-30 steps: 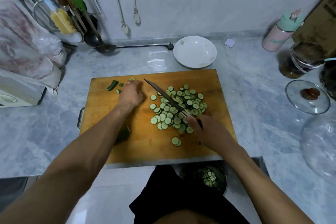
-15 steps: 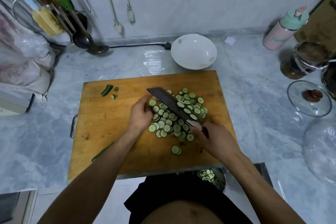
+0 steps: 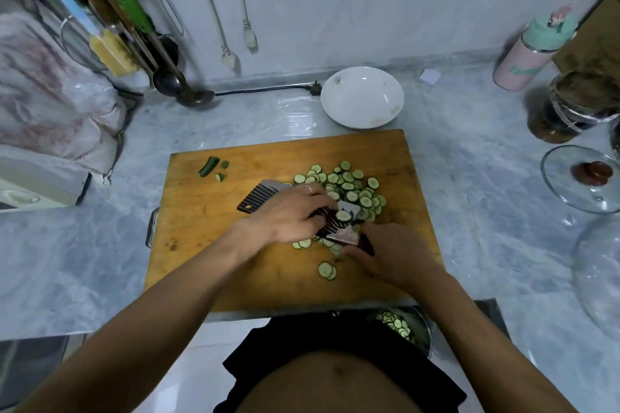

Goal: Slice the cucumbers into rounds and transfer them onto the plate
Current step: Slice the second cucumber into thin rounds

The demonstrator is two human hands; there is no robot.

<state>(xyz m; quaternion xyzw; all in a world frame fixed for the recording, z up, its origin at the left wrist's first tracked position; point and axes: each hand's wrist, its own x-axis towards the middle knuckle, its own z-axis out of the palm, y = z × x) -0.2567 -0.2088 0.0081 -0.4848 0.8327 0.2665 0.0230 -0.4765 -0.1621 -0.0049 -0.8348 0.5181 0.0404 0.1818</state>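
Observation:
Several cucumber rounds (image 3: 349, 186) lie piled on the wooden cutting board (image 3: 208, 245). A cleaver (image 3: 256, 198) lies nearly flat on the board, its ribbed blade tipped up among the slices. My right hand (image 3: 396, 255) grips its dark handle at the right. My left hand (image 3: 288, 214) rests across the top of the blade, fingers reaching toward the pile. One round sits on the blade by my fingers. The white plate (image 3: 362, 95) stands just behind the board, with no cucumber on it. Two loose rounds (image 3: 327, 270) lie near the board's front.
Cucumber end pieces (image 3: 209, 166) lie at the board's back left. A ladle (image 3: 191, 95), hanging utensils and a black cord are at the back left. A pink bottle (image 3: 526, 54), jar (image 3: 570, 107) and glass lid (image 3: 583, 178) stand right. A bowl of slices (image 3: 399, 325) sits below the counter edge.
The cleaver has tipped from upright to nearly flat. My left hand moved from beside the pile onto the blade, over the slices.

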